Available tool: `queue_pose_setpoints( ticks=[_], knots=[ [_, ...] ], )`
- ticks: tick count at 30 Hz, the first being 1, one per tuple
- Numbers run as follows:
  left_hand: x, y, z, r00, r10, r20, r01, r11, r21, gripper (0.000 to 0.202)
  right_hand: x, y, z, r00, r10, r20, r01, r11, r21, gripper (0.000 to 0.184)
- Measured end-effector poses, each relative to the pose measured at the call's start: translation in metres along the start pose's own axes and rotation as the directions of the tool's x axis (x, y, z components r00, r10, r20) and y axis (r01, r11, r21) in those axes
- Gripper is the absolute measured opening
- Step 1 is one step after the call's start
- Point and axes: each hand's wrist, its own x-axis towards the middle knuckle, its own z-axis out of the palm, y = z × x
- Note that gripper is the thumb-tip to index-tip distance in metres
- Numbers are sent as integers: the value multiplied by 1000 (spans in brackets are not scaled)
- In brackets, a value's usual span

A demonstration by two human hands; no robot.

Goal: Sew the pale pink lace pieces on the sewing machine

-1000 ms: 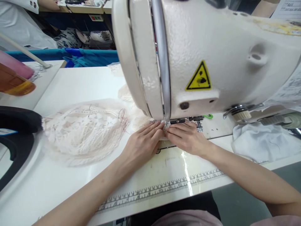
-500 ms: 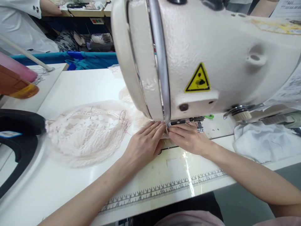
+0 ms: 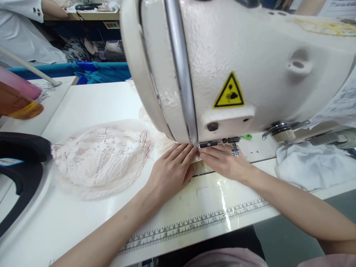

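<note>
At the needle area of a white sewing machine (image 3: 222, 63), my left hand (image 3: 172, 167) presses pale lace fabric (image 3: 164, 142) with its fingers close together and stretched forward. Its thumb is mostly hidden. My right hand (image 3: 226, 161) is on the other side of the presser foot, fingers bent and pinching the fabric's edge. Only a small bit of cloth shows between the fingertips. The machine head covers the needle, and part of the right fingers lies behind the metal attachment (image 3: 235, 146). To the left, a wide spread of sheer lace (image 3: 102, 163) with loose reddish threads lies on the table.
A ruler strip (image 3: 194, 224) runs along the table's front edge. White cloth (image 3: 314, 165) is heaped at the right. A black curved object (image 3: 25, 148) and an orange-and-pink item (image 3: 19, 96) stand at the left. Behind, a person in white (image 3: 22, 35) is partly visible.
The view has shifted slightly, so the machine appears a little further left. Both hands stay by the presser foot, with fabric still between them.
</note>
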Motion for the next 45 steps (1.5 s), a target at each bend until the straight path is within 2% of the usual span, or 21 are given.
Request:
queue_pose_setpoints(
  ticks=[4, 7, 17, 21, 24, 28, 32, 35, 40, 45],
  knots=[
    [2, 1, -1, 1000, -6, 9, 6, 1000, 1, 35, -1, -3, -2, 995, 58, -79, -67, 991, -117, 22],
    [2, 2, -2, 1000, -15, 25, 16, 1000, -7, 36, -2, -5, -3, 991, 112, -67, -122, 979, -162, 23],
    [4, 3, -3, 998, -20, 64, 19, 1000, 8, 36, 2, 3, -11, 995, 104, 12, -99, 973, -208, 23],
    [4, 4, -4, 996, -14, 87, 12, 1000, 23, 36, 2, 5, -10, 996, 84, -37, -91, 966, -242, 20],
    [3, 4, -4, 998, 47, 45, -47, 999, 11, 30, 0, 5, -5, 994, 82, -77, -96, 975, -201, 18],
    [1, 4, -4, 992, 128, 18, -127, 991, -43, 26, -3, 4, -2, 996, 78, -51, -87, 979, -184, 21],
    [1, 2, -6, 996, 91, 21, -90, 994, -69, 24, -2, 3, -2, 998, 18, -61, -26, 991, -134, 20],
    [2, 1, -8, 997, 58, 43, -54, 993, -102, 24, -3, 3, 1, 1000, -12, 8, 12, 1000, 3, 25],
    [2, 2, -7, 999, -2, 37, 5, 996, -86, 23, -4, -4, 6, 996, 71, 50, -75, 993, 91, 30],
    [0, 5, -6, 995, -92, -24, 90, 993, -78, 22, 0, -8, 7, 987, 151, 53, -159, 966, 203, 21]
  ],
)
